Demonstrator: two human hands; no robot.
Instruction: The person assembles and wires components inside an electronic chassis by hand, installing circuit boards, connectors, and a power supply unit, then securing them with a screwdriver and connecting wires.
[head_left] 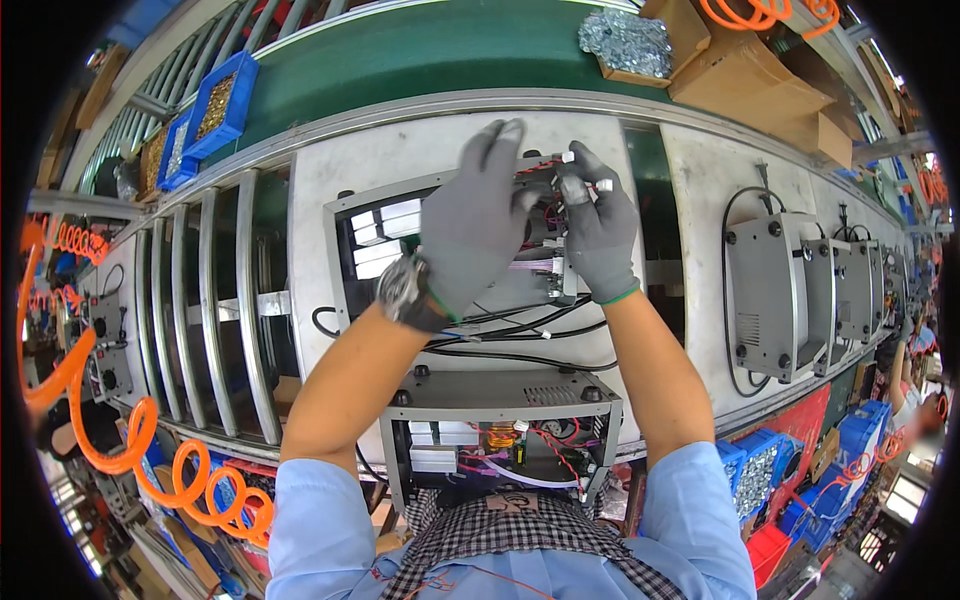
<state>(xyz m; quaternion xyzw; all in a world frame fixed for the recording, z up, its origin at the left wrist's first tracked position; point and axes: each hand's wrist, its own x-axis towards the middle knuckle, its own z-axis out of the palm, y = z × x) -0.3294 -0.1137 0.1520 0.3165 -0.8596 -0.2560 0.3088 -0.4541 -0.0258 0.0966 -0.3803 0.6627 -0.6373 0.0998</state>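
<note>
Both my hands wear grey gloves above an open grey metal housing point(345, 262) lying on the white work board. My left hand point(472, 225) hovers over the middle of the housing, slightly blurred, fingers stretched and thumb apart; nothing shows in its grip. At the housing's right end, my right hand point(603, 228) has its thumb and fingers closed around a white wire connector point(568, 157). Red and black wires point(538, 168) run close to those fingertips. My hands cover much of the inside. Black cables point(500, 345) lie along its near side.
Nearer me stands a second open housing point(500, 412) with wires and coils inside. Several finished-looking grey units point(770, 295) line the right. Metal rollers point(210, 310) and an orange coiled hose point(140, 440) are at left. Blue bins point(222, 105) and a cardboard box point(745, 85) sit beyond.
</note>
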